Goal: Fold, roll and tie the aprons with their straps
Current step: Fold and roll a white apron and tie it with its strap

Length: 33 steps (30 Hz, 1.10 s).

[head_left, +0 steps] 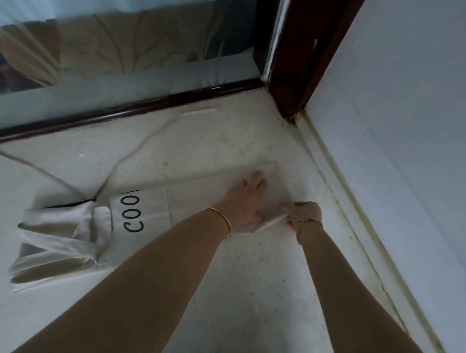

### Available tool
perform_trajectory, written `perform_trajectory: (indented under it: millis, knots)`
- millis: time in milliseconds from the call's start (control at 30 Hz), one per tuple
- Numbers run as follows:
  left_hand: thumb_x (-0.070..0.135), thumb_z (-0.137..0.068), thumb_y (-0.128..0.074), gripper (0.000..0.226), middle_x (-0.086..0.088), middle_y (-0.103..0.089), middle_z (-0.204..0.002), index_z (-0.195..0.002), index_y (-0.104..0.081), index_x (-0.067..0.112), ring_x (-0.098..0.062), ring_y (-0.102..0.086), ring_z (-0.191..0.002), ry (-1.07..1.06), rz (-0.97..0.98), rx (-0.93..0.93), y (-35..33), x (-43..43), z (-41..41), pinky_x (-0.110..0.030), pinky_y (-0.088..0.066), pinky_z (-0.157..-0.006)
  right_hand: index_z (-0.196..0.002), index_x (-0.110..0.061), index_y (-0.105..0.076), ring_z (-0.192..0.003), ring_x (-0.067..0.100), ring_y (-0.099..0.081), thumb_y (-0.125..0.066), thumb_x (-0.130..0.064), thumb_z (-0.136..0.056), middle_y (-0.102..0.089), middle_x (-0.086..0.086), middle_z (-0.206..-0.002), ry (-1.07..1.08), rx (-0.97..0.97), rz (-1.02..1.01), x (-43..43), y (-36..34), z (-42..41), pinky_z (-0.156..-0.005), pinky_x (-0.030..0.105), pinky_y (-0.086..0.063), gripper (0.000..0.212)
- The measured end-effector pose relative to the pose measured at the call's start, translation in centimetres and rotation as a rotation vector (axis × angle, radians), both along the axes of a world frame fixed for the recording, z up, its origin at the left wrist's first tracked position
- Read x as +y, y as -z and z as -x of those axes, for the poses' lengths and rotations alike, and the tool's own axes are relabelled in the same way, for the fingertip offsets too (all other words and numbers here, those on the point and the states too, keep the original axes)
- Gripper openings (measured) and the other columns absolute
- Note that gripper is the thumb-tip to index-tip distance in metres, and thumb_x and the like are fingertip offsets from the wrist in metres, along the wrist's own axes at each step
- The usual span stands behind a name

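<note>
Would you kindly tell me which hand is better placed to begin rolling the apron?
Right, probably. The right hand pinches the lifted edge of the apron beside the wall, while the left hand lies flat on the cloth, better suited to holding it down.

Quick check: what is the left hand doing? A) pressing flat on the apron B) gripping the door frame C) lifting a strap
A: the left hand lies flat on the apron, while the right hand pinches its edge.

Apron (188, 203) on floor (248, 297), straps (131, 156) behind, wall (415, 131) to right
</note>
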<state>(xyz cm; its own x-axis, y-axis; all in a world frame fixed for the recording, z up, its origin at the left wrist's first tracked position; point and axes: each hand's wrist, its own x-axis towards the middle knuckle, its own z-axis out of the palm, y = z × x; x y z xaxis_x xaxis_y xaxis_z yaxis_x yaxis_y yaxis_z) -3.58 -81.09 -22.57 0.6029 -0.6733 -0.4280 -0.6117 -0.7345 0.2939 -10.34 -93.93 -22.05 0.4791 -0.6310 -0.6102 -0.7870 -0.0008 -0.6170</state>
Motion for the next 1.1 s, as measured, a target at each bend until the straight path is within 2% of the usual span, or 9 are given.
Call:
perform_trajectory:
  millis: [133,267,333,400,533,700,767,967,1100]
  knots:
    - [0.033,-0.074,-0.076,0.097,-0.002,-0.005,-0.153,-0.146,-0.016,0.012,-0.035,-0.026,-0.132,-0.081,0.059,0.103,0.2,-0.3,-1.2,-0.047,-0.034,-0.107,-0.088,-0.002,-0.064,-0.068,0.017,-0.049,-0.056,-0.005,-0.078,-0.056,0.004,-0.076,-0.252,-0.089,0.284,1.7,-0.6,0.2,-0.055,0.026,-0.038,0.013]
    - [0.019,-0.086,-0.052,0.034,-0.018,-0.054,-0.125,-0.118,-0.054,0.008,-0.032,-0.053,-0.112,-0.669,0.536,0.536,-0.2,-0.9,-2.6,-0.043,-0.044,-0.097,-0.080,-0.011,-0.060,-0.073,0.021,-0.050,-0.061,-0.002,-0.075,-0.053,0.002,-0.077,-0.558,-0.276,0.783,4.2,-0.3,1.3,-0.056,0.028,-0.041,0.011]
    - [0.012,-0.091,-0.046,0.016,-0.022,-0.061,-0.098,-0.097,-0.057,0.002,-0.028,-0.060,-0.087,-0.897,0.700,0.690,-0.8,-0.8,-3.1,-0.039,-0.050,-0.079,-0.073,-0.008,-0.061,-0.061,0.023,-0.050,-0.064,-0.001,-0.069,-0.053,0.006,-0.070,-0.650,-0.399,0.943,4.9,0.5,1.6,-0.049,0.027,-0.037,0.009]
    - [0.020,-0.093,-0.053,0.017,-0.014,-0.056,-0.094,-0.100,-0.054,0.004,-0.023,-0.056,-0.084,-0.943,0.749,0.661,-1.1,-0.3,-3.1,-0.035,-0.047,-0.077,-0.071,-0.008,-0.060,-0.057,0.022,-0.049,-0.069,-0.006,-0.069,-0.053,0.007,-0.068,-0.710,-0.469,1.010,5.4,1.2,1.8,-0.049,0.025,-0.034,0.009]
    - [0.006,-0.087,-0.060,0.065,-0.006,-0.044,-0.131,-0.143,-0.028,0.010,-0.020,-0.048,-0.117,-0.941,0.699,0.538,-0.7,0.4,-3.0,-0.030,-0.045,-0.093,-0.071,-0.009,-0.061,-0.057,0.020,-0.048,-0.064,-0.010,-0.070,-0.053,0.006,-0.068,-0.761,-0.512,1.046,6.3,2.2,2.3,-0.052,0.023,-0.033,0.004]
    - [-0.005,-0.087,-0.055,0.061,-0.008,-0.043,-0.113,-0.138,-0.030,0.017,-0.012,-0.051,-0.081,-0.896,0.748,0.516,-0.2,0.8,-3.0,-0.031,-0.050,-0.065,-0.072,-0.011,-0.060,-0.059,0.022,-0.050,-0.071,-0.009,-0.068,-0.055,0.006,-0.071,-0.779,-0.417,1.074,6.3,3.3,3.2,-0.050,0.030,-0.040,0.012]
    - [-0.010,-0.085,-0.052,0.058,-0.013,-0.044,-0.116,-0.133,-0.032,0.016,-0.019,-0.053,-0.087,-0.822,0.721,0.437,0.2,1.0,-3.0,-0.036,-0.051,-0.067,-0.073,-0.012,-0.061,-0.061,0.023,-0.051,-0.074,-0.009,-0.068,-0.056,0.005,-0.071,-0.804,-0.396,1.040,6.1,3.4,3.4,-0.051,0.031,-0.042,0.014]
    - [-0.005,-0.083,-0.052,0.036,-0.013,-0.047,-0.119,-0.117,-0.052,0.007,-0.027,-0.044,-0.105,-0.365,0.414,-0.364,-0.8,2.0,-1.2,-0.034,-0.044,-0.086,-0.070,-0.015,-0.067,-0.069,0.024,-0.056,-0.069,-0.012,-0.066,-0.060,0.001,-0.075,-0.834,-0.362,0.829,5.9,2.4,3.5,-0.059,0.031,-0.046,0.005]
    - [0.007,-0.093,-0.049,0.032,-0.011,-0.037,-0.131,-0.125,-0.046,0.006,-0.026,-0.041,-0.116,-0.223,0.259,-0.126,0.8,2.5,0.7,-0.033,-0.043,-0.093,-0.088,-0.011,-0.065,-0.088,0.022,-0.051,-0.057,-0.025,-0.084,-0.057,0.003,-0.092,-0.691,-0.216,0.691,5.8,1.6,2.6,-0.067,0.032,-0.047,0.017]
